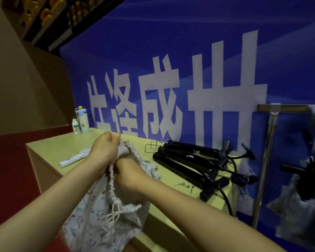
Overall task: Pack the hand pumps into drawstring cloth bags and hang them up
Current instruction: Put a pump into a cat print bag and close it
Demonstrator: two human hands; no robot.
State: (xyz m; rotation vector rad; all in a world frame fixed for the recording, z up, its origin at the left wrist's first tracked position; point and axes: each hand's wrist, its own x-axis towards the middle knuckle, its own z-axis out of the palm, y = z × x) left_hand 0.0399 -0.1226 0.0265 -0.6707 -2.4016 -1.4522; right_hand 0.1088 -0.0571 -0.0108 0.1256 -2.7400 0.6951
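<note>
Seen from the head camera, two bare forearms reach in from the bottom edge and meet over a drawstring cloth bag [98, 215], pale with a small dark print. The bag hangs in front of the near edge of a pale wooden table [62, 148], its lower end covered by the left forearm and cut off by the frame. Whether anything is inside cannot be told.

The left hand [105, 150] is curled in a fist round the top of the gathered mouth. The right hand [129, 171], just below it, grips the ruffled rim; its fingertips are hidden in the cloth. White cords dangle in a tangle beneath the hands.

The hand pumps [189, 159], black, lie in a heap on the table to the right, their hoses looping over the table edge. Wire hooks [153, 146] lie behind them and small metal needles [185, 185] in front.

At the far left corner stand a small white bottle [76, 127] and a taller pale bottle [83, 120]. A white tube-shaped object [71, 160] lies partly behind the left hand.

A blue banner [171, 51] with large white characters fills the background. At the right a metal rack [265, 160] carries hanging shapes too blurred to make out.
</note>
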